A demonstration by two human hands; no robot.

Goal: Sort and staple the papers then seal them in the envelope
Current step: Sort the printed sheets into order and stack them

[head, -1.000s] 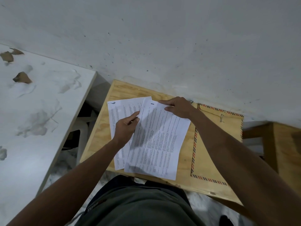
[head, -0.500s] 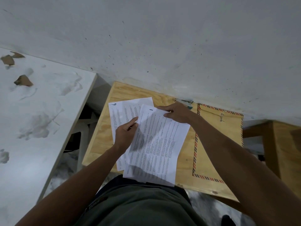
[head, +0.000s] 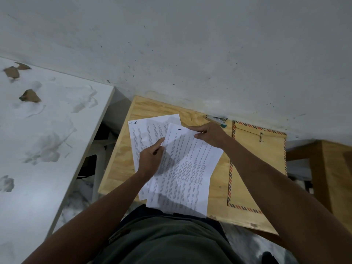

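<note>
A printed page marked "1" [head: 188, 168] tops a small stack of sheets lifted over the wooden table [head: 122, 159]. My right hand [head: 208, 135] pinches its top edge. My left hand [head: 150, 159] grips the stack's left edge, thumb on top. Under them a page marked "6" [head: 139, 134] lies flat on the table. A brown envelope [head: 255, 168] with a red and blue striped border and a metal clasp lies to the right. A small stapler [head: 217, 119] sits by the wall, just beyond my right hand.
A white marble-patterned table [head: 38, 140] with torn patches stands to the left, a gap between it and the wooden one. A grey wall [head: 190, 44] backs the table. Another wooden piece [head: 333, 168] stands at the right. My lap lies below the table's near edge.
The stack has slid toward me, its bottom edge now hanging past the table's near edge. My right hand shifted with it, uncovering the stapler by the wall.
</note>
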